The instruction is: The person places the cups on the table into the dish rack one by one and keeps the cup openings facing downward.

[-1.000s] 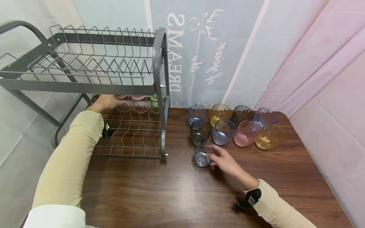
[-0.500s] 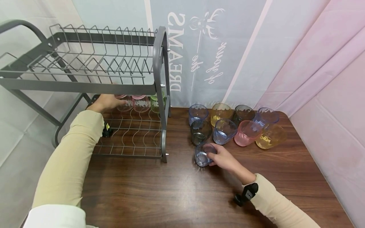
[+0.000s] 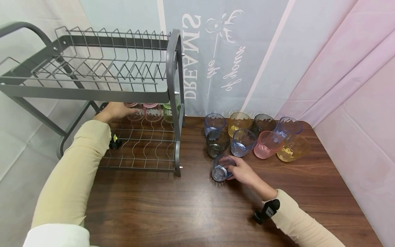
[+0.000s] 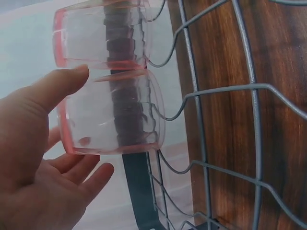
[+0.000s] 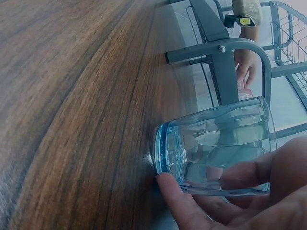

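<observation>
On the lower tier of the dish rack, my left hand holds a pink-tinted glass, thumb by one side and fingers round the other. Its thicker pink edge faces up. Right beside it stands another pink glass, then a green one. Out on the table, my right hand grips a clear bluish glass from its right side; the thick base is down at the tabletop. Part of my left hand is hidden by the rack's upper tier in the head view.
The grey two-tier dish rack stands at left, wire slots on top. Several tinted glasses stand in rows behind my right hand, among them a pink glass, a yellow glass and a dark grey glass. Curtains hang behind.
The bluish glass in my right hand has shifted very slightly right and tilted a little. My left hand has stayed at the same pink glass.
</observation>
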Tool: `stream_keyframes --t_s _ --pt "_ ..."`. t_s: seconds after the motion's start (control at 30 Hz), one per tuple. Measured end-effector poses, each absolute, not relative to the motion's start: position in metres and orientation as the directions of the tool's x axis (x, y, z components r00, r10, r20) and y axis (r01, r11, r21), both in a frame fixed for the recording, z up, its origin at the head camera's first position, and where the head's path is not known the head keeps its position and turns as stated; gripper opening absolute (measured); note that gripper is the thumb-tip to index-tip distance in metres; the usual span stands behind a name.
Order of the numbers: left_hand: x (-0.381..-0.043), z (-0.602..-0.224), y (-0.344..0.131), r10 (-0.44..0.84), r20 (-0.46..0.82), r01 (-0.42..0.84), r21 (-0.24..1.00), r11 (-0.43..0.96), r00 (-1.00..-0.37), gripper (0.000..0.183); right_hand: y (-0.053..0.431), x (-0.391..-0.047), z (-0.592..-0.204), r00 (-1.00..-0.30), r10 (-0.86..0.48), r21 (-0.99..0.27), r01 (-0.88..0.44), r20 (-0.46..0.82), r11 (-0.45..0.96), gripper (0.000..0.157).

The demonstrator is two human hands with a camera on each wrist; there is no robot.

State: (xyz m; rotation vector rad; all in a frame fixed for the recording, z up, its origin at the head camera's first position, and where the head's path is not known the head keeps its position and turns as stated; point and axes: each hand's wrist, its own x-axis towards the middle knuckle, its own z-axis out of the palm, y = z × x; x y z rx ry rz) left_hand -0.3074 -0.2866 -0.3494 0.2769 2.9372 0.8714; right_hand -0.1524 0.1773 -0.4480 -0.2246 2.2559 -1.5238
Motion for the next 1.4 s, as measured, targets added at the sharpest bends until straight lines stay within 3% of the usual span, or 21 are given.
stream_keyframes --t_s 0.27,0.4,0.57,0.83,1.07,1.4 --pt "-0.296 -0.339 -0.288 0.125 0.072 0.143 0.591 0.794 -0.990 0.078 0.180 -0.149 -0.451 -0.909 -0.340 -0.920 0.100 -0.239 0.379 0.044" --pt "-0.285 -0.334 -0.292 0.132 0.183 0.215 0.578 0.787 -0.974 0.064 0.182 -0.147 -0.451 -0.914 -0.334 -0.925 0.098 -0.229 0.366 0.043" --pt "-0.267 -0.323 -0.296 0.174 0.225 0.273 0.550 0.789 -0.959 0.051 0.185 -0.145 -0.448 -0.918 -0.328 -0.930 0.099 -0.222 0.354 0.044" --pt "-0.237 -0.312 -0.297 0.203 0.221 0.293 0.531 0.795 -0.954 0.055 0.185 -0.144 -0.447 -0.917 -0.334 -0.952 0.125 -0.219 0.281 0.043" --pt "-0.213 -0.308 -0.299 0.222 0.130 0.257 0.542 0.800 -0.966 0.046 0.186 -0.144 -0.446 -0.905 -0.370 -0.972 0.155 -0.212 0.178 0.047" --pt "-0.188 -0.296 -0.296 0.385 0.026 0.349 0.481 0.804 -0.923 0.029 0.183 -0.141 -0.440 -0.909 -0.335 -0.966 0.202 -0.247 0.164 0.046"
